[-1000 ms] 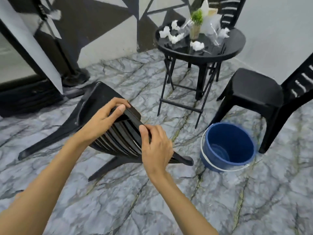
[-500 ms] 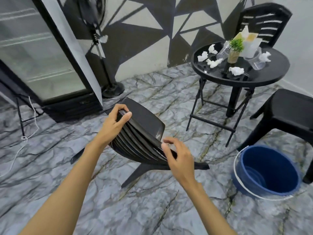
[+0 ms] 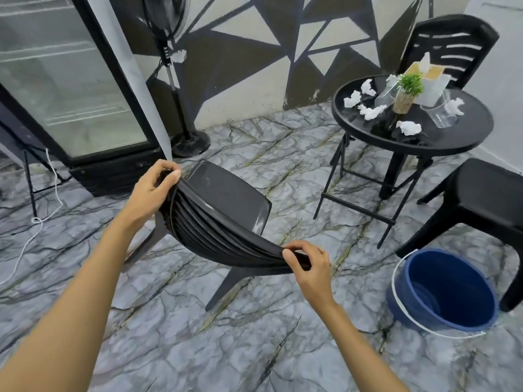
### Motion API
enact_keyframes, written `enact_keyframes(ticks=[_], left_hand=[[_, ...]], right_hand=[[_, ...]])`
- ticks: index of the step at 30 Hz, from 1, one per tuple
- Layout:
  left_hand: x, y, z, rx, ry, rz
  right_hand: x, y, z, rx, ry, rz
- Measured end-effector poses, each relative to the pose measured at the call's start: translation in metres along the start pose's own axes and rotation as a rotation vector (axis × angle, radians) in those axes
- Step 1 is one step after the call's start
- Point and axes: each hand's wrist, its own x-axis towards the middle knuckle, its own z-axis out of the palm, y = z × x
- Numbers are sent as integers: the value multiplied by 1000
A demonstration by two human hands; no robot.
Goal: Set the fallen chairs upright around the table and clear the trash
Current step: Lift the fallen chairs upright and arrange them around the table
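Note:
A black plastic chair (image 3: pixel 226 202) stands nearly upright in front of me, its slatted backrest toward me. My left hand (image 3: pixel 152 190) grips the backrest's top edge at its left corner. My right hand (image 3: pixel 310 264) grips the same edge at its right corner. Crumpled white tissues (image 3: pixel 370 111) lie on the round black table (image 3: pixel 458 140) at the right, among clear plastic cups (image 3: pixel 440 116) and a small potted plant (image 3: pixel 407 94). A blue bucket (image 3: pixel 444 292) sits on the floor at lower right.
Two more black chairs stand upright: one behind the table (image 3: pixel 452 43), one right of it (image 3: pixel 486 193). A glass-door fridge (image 3: pixel 70 89) and a standing fan (image 3: pixel 175 80) line the left wall. A white cord (image 3: pixel 36 222) trails on the marble floor.
The chair has swung up from lying on its side to nearly upright. My hands have slid apart to the backrest's two corners. My view has lifted and turned left.

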Motion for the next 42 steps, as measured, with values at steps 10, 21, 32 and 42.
enact_keyframes(ticks=[10,21,32,42], left_hand=[[44,-74,-108,-155,103,-53],[89,-161,-211,-263,97,-122],[120,-222,-258,-314,161,-171],[131,-249,-280,-346,76,-149]], right_hand=[[31,-34,99,132,211,95],[68,-81,221,371,328,188],[95,-97,289,464,356,205],[103,-108,314,428,389,162]])
